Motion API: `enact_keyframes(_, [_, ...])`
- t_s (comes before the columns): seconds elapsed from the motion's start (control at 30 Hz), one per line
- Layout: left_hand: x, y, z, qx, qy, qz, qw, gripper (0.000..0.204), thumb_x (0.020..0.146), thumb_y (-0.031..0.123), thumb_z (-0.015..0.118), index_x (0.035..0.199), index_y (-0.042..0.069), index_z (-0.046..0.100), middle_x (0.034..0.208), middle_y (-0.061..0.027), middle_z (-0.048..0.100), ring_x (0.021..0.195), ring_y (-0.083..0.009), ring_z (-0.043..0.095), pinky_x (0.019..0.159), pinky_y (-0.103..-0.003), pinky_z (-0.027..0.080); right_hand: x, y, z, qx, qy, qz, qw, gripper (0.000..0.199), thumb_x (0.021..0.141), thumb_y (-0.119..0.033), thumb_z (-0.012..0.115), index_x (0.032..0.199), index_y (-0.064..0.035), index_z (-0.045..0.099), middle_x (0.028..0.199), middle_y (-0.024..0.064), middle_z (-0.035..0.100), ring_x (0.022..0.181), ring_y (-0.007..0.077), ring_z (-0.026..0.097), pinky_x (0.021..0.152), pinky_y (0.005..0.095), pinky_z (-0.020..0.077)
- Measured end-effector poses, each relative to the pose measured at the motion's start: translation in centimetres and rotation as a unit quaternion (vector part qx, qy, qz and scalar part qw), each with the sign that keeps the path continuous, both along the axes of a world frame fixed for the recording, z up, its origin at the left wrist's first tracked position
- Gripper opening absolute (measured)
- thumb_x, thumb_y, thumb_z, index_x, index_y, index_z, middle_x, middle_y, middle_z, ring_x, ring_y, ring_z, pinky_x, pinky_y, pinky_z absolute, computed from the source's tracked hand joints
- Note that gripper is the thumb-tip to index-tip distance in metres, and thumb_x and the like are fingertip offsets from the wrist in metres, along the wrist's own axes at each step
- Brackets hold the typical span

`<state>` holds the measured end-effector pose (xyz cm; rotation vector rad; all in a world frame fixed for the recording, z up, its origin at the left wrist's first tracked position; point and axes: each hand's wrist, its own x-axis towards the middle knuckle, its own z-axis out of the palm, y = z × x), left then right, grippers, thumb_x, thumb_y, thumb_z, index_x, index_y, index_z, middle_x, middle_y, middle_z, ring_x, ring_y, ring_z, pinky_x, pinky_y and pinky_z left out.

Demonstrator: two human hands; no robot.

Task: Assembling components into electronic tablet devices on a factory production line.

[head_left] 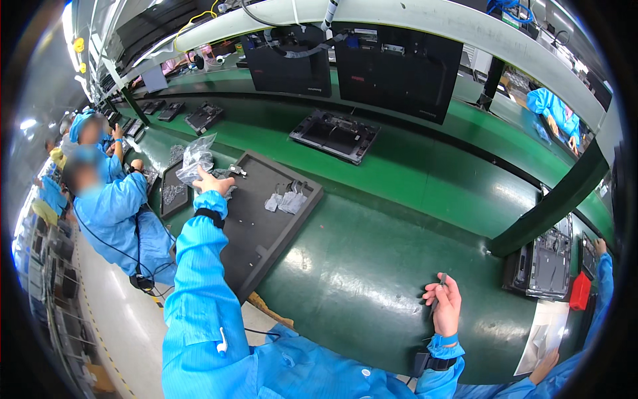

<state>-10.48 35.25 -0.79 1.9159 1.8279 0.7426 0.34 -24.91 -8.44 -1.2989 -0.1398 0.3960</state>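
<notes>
My left hand (pixel 212 182) reaches over the far left corner of a black tray (pixel 249 229). Its fingers are closed on a crumpled clear plastic bag (pixel 197 154), with the thumb stretched out to the right. A small metallic part (pixel 237 171) lies just beside that thumb. Farther right on the tray sit several small grey pouches with dark pieces (pixel 287 199). Above the green bench, apart from the tray, my right hand (pixel 445 306) is closed round a slim dark tool (pixel 443 279), whose kind I cannot make out.
An opened laptop base (pixel 335 135) lies on the green conveyor (pixel 405 169). Stacked laptop parts (pixel 541 263), a red bin (pixel 579 291) and a green post (pixel 551 209) stand right. Co-workers in blue (pixel 116 206) sit left; another's hand (pixel 545 366) shows lower right.
</notes>
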Motion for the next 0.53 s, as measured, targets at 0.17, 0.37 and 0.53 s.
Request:
enact_keyframes(0.17, [-3.0, -2.0, 1.2, 0.038, -0.011, -0.083, 0.996, 0.124, 0.055, 0.023, 0.086, 0.151, 0.013, 0.008, 0.138, -0.0252, 0.026, 0.119, -0.042, 0.047, 0.099, -0.045, 0.045, -0.4, 0.3, 0.9, -0.002, 0.007, -0.006, 1.0, 0.033, 0.098, -0.008, 0.049, 0.129, 0.0005, 0.047, 0.093, 0.0102, 0.065, 0.074, 0.0136, 0.06, 0.064, 0.0245, 0.0457])
enact_keyframes(0.37, [-5.1, -5.9, 1.6, 0.0, -0.096, -0.285, 0.954, 0.122, 0.054, 0.023, 0.088, 0.15, 0.008, 0.014, 0.134, -0.0289, 0.036, 0.125, -0.0389, 0.042, 0.105, -0.044, 0.038, -0.7, 0.7, 1.1, -0.004, 0.002, -0.001, 1.0, 0.032, 0.097, -0.008, 0.049, 0.129, 0.0005, 0.047, 0.093, 0.0102, 0.065, 0.074, 0.0133, 0.059, 0.064, 0.0243, 0.0455])
enact_keyframes(0.53, [-3.5, -11.6, 2.3, -0.119, -0.009, -0.467, 0.876, 0.117, 0.06, 0.016, 0.087, 0.152, 0.019, 0.016, 0.143, -0.0197, 0.032, 0.13, -0.0291, 0.037, 0.106, -0.044, 0.034, -0.5, 0.5, 0.9, -0.014, -0.001, 0.0, 1.0, 0.033, 0.098, -0.009, 0.049, 0.13, 0.0004, 0.046, 0.093, 0.0102, 0.065, 0.075, 0.0138, 0.06, 0.065, 0.0242, 0.0456])
